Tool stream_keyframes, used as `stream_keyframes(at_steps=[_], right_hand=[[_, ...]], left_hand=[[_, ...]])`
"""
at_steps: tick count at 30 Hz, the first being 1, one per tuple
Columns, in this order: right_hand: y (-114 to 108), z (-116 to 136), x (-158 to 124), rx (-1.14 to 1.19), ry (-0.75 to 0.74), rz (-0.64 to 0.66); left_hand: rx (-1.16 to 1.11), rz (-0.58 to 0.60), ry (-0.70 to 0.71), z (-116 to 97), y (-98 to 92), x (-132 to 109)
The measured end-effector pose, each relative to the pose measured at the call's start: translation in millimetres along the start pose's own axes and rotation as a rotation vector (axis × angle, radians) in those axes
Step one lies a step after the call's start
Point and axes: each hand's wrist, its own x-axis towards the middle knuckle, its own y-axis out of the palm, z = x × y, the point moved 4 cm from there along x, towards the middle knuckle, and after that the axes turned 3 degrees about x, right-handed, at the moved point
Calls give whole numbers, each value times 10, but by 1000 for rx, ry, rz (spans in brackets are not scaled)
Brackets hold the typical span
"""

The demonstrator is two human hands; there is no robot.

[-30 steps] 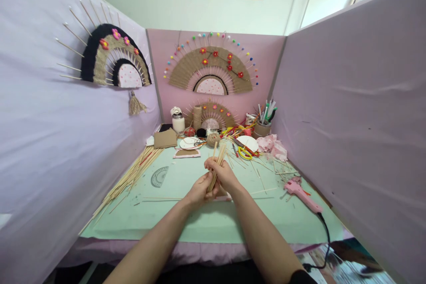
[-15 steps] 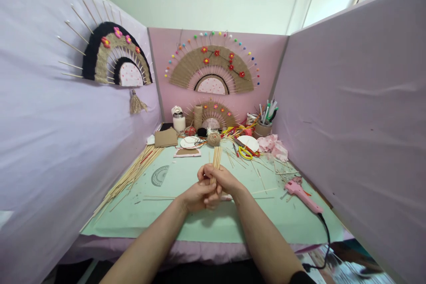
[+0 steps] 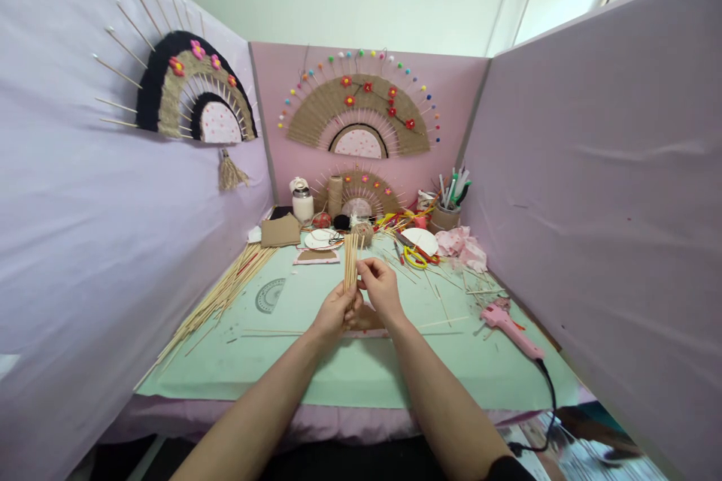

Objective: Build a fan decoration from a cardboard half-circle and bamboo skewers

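My left hand [image 3: 340, 310] is wrapped round the lower part of a bundle of thin wooden sticks [image 3: 350, 259], which stands nearly upright above the mat. At the bundle's right side, my right hand [image 3: 380, 287] has thumb and forefinger pinched together on a stick that stands slightly apart from the others. Beneath both hands lies a brown cardboard piece [image 3: 368, 318] with a pink-patterned edge, partly covered by them. Thin sticks lie flat to either side of it. To the left, a clear protractor [image 3: 270, 295] rests on the green mat [image 3: 226, 372].
Long sticks [image 3: 217, 297] are piled along the left edge. A pink glue gun [image 3: 512, 329] with a black cord lies at right. Yellow-handled scissors [image 3: 416, 257], white discs and yarn balls sit at the back. Fabric-covered panels enclose three sides, with decorated fans [image 3: 359, 109] on them.
My hands have moved apart from a clasp round the sticks. The bundle has shifted left and up in my left hand, and my right hand now pinches at its right side.
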Motion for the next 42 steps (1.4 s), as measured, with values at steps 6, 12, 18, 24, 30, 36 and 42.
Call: stream_keyframes(at_steps=[6, 12, 18, 24, 30, 36, 42], right_hand=[[7, 65, -7, -50, -30, -36], [9, 135, -22, -170, -110, -48], [25, 115, -40, -109, -81, -15], [35, 100, -59, -77, -30, 13], [48, 65, -56, -34, 3, 25], [49, 49, -50, -29, -1, 26], [66, 60, -45, -27, -14, 29]], left_hand=[[30, -70, 32, 11, -54, 21], [50, -122, 73, -38, -32, 9], [56, -141, 103, -29, -58, 27], [37, -159, 109, -3, -102, 46], [28, -165, 95, -6, -101, 36], [30, -166, 99, 0, -114, 45], [19, -158, 111, 2, -116, 40]])
